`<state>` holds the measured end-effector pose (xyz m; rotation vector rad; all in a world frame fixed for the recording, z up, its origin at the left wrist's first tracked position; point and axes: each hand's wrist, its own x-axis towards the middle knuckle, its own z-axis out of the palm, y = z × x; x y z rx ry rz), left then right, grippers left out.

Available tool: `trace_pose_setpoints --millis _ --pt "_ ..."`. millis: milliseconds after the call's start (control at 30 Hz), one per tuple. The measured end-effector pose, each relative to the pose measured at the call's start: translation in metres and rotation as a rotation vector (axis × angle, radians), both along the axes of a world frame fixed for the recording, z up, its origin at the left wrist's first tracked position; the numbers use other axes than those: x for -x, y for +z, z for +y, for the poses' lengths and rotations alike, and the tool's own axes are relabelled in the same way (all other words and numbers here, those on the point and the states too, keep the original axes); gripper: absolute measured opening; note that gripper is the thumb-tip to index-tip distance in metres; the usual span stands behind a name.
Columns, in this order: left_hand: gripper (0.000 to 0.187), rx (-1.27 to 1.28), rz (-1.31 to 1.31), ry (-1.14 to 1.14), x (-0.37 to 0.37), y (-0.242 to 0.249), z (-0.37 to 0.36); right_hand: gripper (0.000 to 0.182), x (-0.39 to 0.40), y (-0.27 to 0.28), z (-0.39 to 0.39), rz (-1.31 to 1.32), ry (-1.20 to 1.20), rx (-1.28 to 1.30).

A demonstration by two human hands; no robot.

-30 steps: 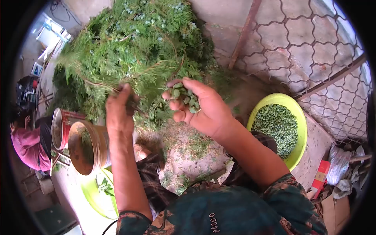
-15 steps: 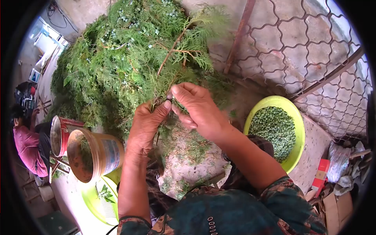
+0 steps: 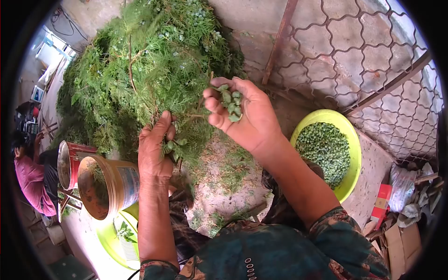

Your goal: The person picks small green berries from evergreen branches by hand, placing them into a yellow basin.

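My left hand [image 3: 156, 147] is closed on a leafy green branch [image 3: 131, 65], whose brown stem rises toward the upper left; a few green berries show by the fingers. Palm up, my right hand [image 3: 252, 112] holds a small cluster of green berries [image 3: 231, 101] in its curled fingers, to the right of the branch and apart from my left hand. Behind both hands rises a large heap of green branches [image 3: 107, 88] with pale berries among them. A yellow-green basin [image 3: 357, 161] full of green berries [image 3: 324, 151] stands to the right of my right forearm.
At the left are a tan bucket [image 3: 116, 184], a red bucket [image 3: 70, 161] and another yellow-green basin [image 3: 109, 240]. Beyond them sits a person in pink [image 3: 30, 182]. Wire mesh [image 3: 345, 56] leans at the upper right. Near the lower right lie a red box [image 3: 381, 203] and cardboard [image 3: 402, 247].
My hands have moved apart. The branch has swung left with my left hand, and my right hand has turned palm up, showing the berries in it.
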<state>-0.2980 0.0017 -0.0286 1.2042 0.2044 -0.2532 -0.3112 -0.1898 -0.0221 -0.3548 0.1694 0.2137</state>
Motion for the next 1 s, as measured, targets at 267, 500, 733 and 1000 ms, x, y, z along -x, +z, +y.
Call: trace_pose_setpoints --millis 267,500,733,1000 --pt "0.019 0.093 -0.01 -0.008 0.008 0.005 -0.016 0.041 0.012 0.004 0.007 -0.053 0.04 0.289" --pt "0.025 -0.032 -0.137 -0.238 0.02 0.02 -0.044 0.04 0.022 0.004 0.022 -0.071 -0.02 0.562" --pt "0.024 -0.161 -0.207 -0.138 0.02 0.007 -0.047 0.035 0.016 0.0 0.026 -0.145 -0.135 0.906" --pt "0.024 0.195 0.034 -0.207 0.017 0.014 -0.04 0.026 0.01 -0.006 0.025 0.079 0.035 0.196"
